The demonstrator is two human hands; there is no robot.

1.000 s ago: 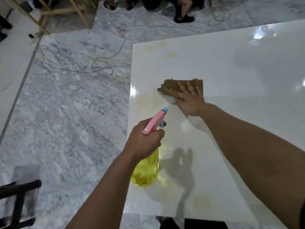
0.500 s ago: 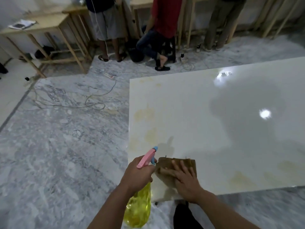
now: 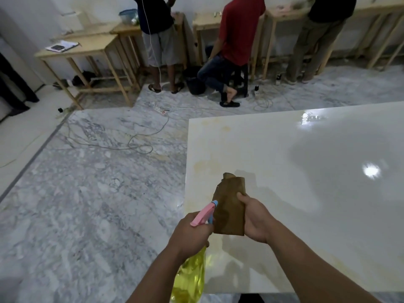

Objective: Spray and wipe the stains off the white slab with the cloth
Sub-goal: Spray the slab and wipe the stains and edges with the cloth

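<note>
**White slab: cloth lifted, bottle aimed, stains waiting**

The white slab (image 3: 306, 193) lies flat under and in front of both hands. It is the counter here. It is smooth, hard and shiny, with bright lamp spots on it.

The right hand (image 3: 255, 217) is closed on the cloth (image 3: 229, 206). The thumb is on top and the other fingers are hidden behind. The cloth is brown, soft and folded into a long strip. It looks lifted off the slab, and a dark patch on it may be wet. The left hand (image 3: 190, 235) is wrapped tight around the neck of the spray bottle (image 3: 192, 278). The bottle is clear plastic full of yellow liquid, with a pink trigger top (image 3: 202, 216) and a small blue tip. The tip sits right beside the cloth and seems to point at it.

What could go wrong, I think:
- A squeeze now may wet the cloth or the right hand, not the stains.
- The bottle hangs over the slab's left edge, so drips may land on the floor (image 3: 87, 204). That floor is grey marble, and it would get slippery.
- The shiny slab may let a wet cloth slide too fast, and the hand could slip off the edge.
- The pale yellow stains (image 3: 207, 165) are past the hands, near the far left edge. They are faint, so some could be missed.

Further out, a power strip (image 3: 160, 110) with thin cables lies on the floor. Spray should stay away from it.
</note>
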